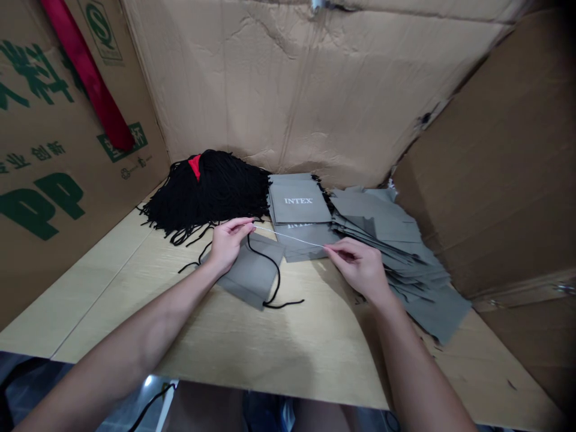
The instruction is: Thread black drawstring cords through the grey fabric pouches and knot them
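A thin white rod or thread [288, 235], too fine to tell which, stretches between my two hands. My left hand [228, 243] pinches its left end, with the fingers closed, over a grey pouch [252, 273] that lies on the table. Black cord [278, 276] runs along the pouch and trails past its corners. My right hand [360, 264] is closed on the rod's other end, just left of a loose stack of grey fabric pieces [405, 246]. Whether my left hand also touches the pouch or cord is hidden.
A big heap of black cords [216, 186] with a red tie [195, 167] lies at the back left. Grey pouches marked INTEX [299, 209] are stacked beside it. Cardboard walls [288, 84] enclose the pale tabletop [252, 348] on three sides. A red strip [92, 78] hangs at left.
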`<state>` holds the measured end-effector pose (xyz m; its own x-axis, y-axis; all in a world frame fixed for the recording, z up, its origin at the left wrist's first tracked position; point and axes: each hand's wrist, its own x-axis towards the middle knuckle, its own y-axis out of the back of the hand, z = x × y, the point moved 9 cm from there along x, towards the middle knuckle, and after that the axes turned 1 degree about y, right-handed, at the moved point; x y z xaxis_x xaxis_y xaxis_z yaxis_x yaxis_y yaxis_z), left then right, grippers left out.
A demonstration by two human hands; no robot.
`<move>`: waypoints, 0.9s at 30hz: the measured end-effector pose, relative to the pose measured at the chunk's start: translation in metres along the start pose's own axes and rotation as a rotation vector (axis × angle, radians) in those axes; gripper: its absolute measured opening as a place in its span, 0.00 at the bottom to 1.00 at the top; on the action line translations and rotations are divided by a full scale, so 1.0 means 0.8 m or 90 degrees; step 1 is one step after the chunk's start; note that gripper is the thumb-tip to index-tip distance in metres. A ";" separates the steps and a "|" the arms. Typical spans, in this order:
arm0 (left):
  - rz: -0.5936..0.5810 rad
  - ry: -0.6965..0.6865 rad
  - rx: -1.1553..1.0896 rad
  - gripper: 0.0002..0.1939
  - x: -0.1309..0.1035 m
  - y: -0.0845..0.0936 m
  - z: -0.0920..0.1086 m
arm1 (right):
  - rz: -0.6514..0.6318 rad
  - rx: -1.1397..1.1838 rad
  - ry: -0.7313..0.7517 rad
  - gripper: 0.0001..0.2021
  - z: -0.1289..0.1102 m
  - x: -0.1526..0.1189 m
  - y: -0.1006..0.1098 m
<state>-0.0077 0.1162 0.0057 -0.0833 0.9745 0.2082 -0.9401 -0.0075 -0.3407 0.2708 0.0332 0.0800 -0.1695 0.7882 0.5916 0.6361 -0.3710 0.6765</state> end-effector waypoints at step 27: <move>-0.112 0.013 0.036 0.05 -0.011 -0.026 -0.003 | 0.001 -0.040 0.047 0.08 -0.015 0.001 0.003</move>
<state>0.0138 0.1083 0.0088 0.0901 0.9662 0.2416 -0.9566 0.1515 -0.2489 0.2634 0.0266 0.0874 -0.2252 0.7502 0.6217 0.5884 -0.4039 0.7004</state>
